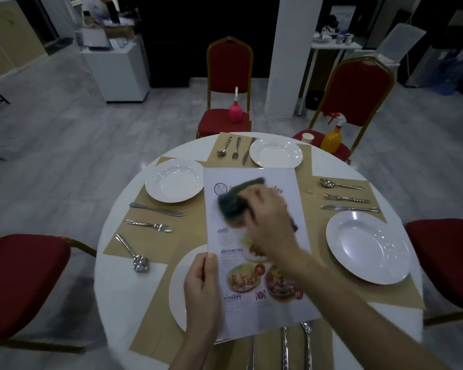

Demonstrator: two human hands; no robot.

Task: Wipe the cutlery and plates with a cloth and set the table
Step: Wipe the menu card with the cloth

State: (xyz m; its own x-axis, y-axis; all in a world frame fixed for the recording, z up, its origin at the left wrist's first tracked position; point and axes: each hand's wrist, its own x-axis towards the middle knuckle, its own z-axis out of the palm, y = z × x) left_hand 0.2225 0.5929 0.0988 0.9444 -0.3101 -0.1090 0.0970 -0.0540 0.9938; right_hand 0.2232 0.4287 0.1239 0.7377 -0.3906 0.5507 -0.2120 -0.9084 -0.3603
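My left hand grips the left edge of a laminated menu held over the near plate. My right hand holds a dark cloth pressed on the menu's upper part; the cloth is blurred. White plates lie at the left, far and right places of the round white table. Each place has a spoon, fork and knife on a tan mat: left fork, far fork, right fork. Near cutlery shows below the menu.
Red chairs stand around the table: far, far right, right, left. A pink bottle sits on the far chair. An orange spray bottle and a paper cup sit on the far-right chair.
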